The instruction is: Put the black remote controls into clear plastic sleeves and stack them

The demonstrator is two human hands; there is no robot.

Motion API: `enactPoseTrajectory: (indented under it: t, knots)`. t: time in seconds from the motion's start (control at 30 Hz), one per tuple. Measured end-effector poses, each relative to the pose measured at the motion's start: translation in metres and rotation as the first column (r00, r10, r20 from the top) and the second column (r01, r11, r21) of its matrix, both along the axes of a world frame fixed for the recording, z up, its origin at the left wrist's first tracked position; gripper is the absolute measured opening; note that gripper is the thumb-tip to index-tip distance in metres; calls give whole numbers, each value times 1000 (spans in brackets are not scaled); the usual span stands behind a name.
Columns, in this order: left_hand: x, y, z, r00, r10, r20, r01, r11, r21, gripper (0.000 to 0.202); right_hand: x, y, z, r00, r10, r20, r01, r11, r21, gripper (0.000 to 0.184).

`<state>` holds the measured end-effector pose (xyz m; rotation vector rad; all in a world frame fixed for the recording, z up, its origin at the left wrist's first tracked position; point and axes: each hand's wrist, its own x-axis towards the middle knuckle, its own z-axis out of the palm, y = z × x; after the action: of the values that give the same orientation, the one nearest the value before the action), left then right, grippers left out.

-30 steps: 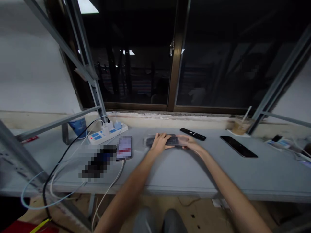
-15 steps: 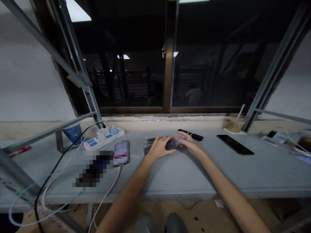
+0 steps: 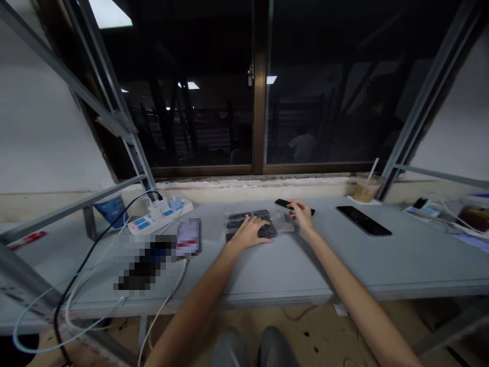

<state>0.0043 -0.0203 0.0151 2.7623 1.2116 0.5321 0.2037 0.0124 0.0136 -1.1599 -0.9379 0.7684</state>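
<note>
Several long dark items in clear plastic lie side by side on the grey desk. My left hand lies across the nearest of them, its fingers and thumb straddling the dark wrapped piece. Loose clear plastic sticks out to the right of that piece. My right hand is beyond the end of this plastic, fingers bent together, with small reddish bits at the fingertips that I cannot make out. Behind those fingers, a black remote control is partly hidden; whether they touch it is unclear.
To the left lie a lit phone, a blurred-out dark area, and a white power strip with cables. To the right are a black tablet or phone and a drink cup with a straw. A window stands behind the desk.
My right hand has moved away from the left hand, rightward along the plastic, its pointing finger now bent. More of the wrapped items shows. The view has shifted slightly.
</note>
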Motion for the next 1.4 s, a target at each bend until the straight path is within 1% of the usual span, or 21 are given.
enactPoseTrajectory:
  t: [0.07, 0.1, 0.17, 0.23, 0.3, 0.37, 0.43, 0.5, 0.57, 0.7, 0.8, 0.87, 0.97, 1.03, 1.1, 1.2, 1.27, 1.33, 1.37, 1.4]
  knots:
    - [1, 0, -1, 1000, 27, 7, -28, 999, 36, 55, -1, 1, -1, 1000, -3, 12, 3, 1000, 1, 29]
    - [2, 1, -2, 997, 70, 23, -71, 996, 49, 64, -1, 1, -2, 1000, 0, 14, 0, 1000, 4, 28]
    - [0, 2, -4, 977, 203, 58, -206, 978, 40, 87, -2, 1, -2, 1000, 1, 19, -1, 1000, 11, 28]
    - [-3, 3, -5, 936, 350, 43, -349, 937, -31, 106, -3, 1, -2, 1000, -5, 26, 4, 1000, 16, 29]
    - [-7, 3, -4, 892, 450, -41, -451, 882, -136, 114, -3, 1, -2, 999, -10, 44, 9, 1000, 23, 31]
    - [-10, 3, -2, 859, 493, -137, -512, 829, -224, 117, -3, 2, -2, 997, -8, 70, 6, 999, 32, 31]
    - [-11, 2, 1, 840, 497, -218, -542, 793, -279, 119, -3, 1, -2, 995, -6, 96, 3, 999, 36, 31]
    - [-9, 1, 3, 831, 480, -282, -551, 780, -297, 119, -4, 0, -2, 992, -4, 122, -1, 999, 42, 31]
    - [-6, 0, 2, 827, 465, -316, -549, 787, -282, 117, -6, -2, -1, 988, 2, 153, -10, 999, 53, 31]
    - [2, 0, -3, 822, 476, -314, -549, 808, -212, 110, -10, -2, -3, 971, 9, 238, -28, 997, 76, 32]
    - [5, 3, -5, 829, 478, -290, -540, 819, -193, 105, -9, 1, -6, 940, 1, 342, -26, 997, 68, 31]
    - [4, 6, -6, 842, 472, -262, -522, 835, -174, 100, -7, 3, -10, 892, -29, 451, 2, 998, 60, 29]
    - [2, 11, -9, 858, 462, -223, -492, 864, -104, 92, -2, 7, -16, 781, -95, 618, 65, 995, 71, 25]
    - [1, 14, -12, 867, 455, -201, -471, 881, -38, 87, 1, 9, -19, 727, -110, 678, 90, 994, 65, 23]
    - [1, 17, -15, 874, 450, -184, -453, 891, 29, 83, 4, 12, -22, 701, -109, 705, 105, 993, 49, 22]
    - [1, 21, -20, 863, 477, -168, -463, 879, 118, 81, 6, 14, -24, 670, -130, 731, 138, 989, 49, 24]
    - [2, 22, -23, 854, 498, -152, -478, 865, 152, 81, 8, 14, -25, 647, -159, 746, 187, 981, 48, 27]
    - [1, 23, -24, 858, 497, -131, -479, 865, 148, 76, 11, 13, -26, 621, -188, 761, 256, 966, 30, 32]
    - [-1, 24, -23, 858, 501, -114, -486, 863, 140, 71, 12, 13, -27, 597, -197, 777, 302, 953, 10, 35]
    - [-4, 25, -22, 851, 518, -89, -505, 852, 135, 67, 14, 13, -28, 558, -198, 806, 360, 933, -20, 37]
